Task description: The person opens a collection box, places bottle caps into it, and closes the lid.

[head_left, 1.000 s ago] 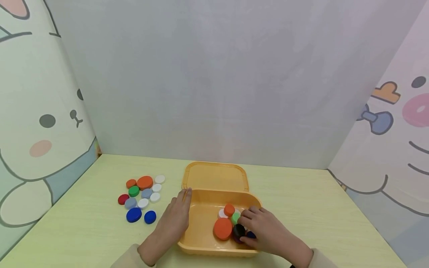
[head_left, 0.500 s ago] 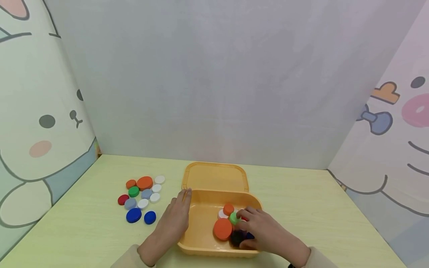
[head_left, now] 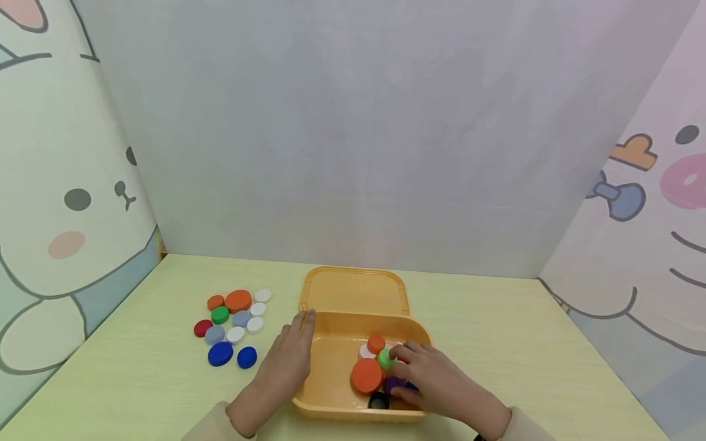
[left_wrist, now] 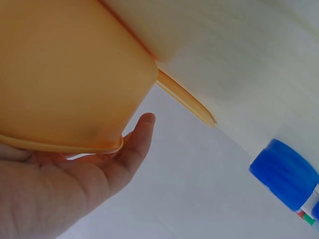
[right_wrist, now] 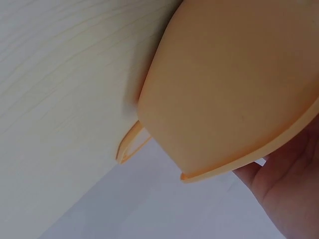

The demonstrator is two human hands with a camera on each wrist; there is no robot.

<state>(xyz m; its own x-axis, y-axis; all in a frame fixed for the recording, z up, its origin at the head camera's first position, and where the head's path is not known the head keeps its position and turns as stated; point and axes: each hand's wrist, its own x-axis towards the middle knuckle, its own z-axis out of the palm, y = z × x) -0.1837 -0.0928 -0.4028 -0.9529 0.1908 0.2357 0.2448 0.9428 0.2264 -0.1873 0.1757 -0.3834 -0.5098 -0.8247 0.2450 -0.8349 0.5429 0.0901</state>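
In the head view, my left hand [head_left: 284, 356] rests on the left rim of an orange plastic box [head_left: 325, 380]. The left wrist view shows this hand's fingers [left_wrist: 142, 137] reaching past the box's rim. My right hand [head_left: 432, 378] is inside the box's right end, fingers loosely bent over bottle caps. A purple cap [head_left: 392, 384] lies between its thumb and forefinger; firm contact cannot be made out. Close by are a light green cap [head_left: 386, 359], a large orange cap [head_left: 366, 376], a small orange cap [head_left: 376, 343] and a black cap [head_left: 378, 401]. Other caps are partly hidden under this hand.
Left of the box, several loose caps lie on the pale table [head_left: 496, 324], among them a large blue cap [head_left: 220, 353] and a green cap [head_left: 220, 315]. Behind the box is its orange lid [head_left: 355, 289]. A grey backdrop [head_left: 353, 135] rises at the back.
The black cap has left my right fingers and lies tilted by the box's front wall, uncovering the purple cap. My right fingers have spread and shifted slightly. My left hand has stayed put.
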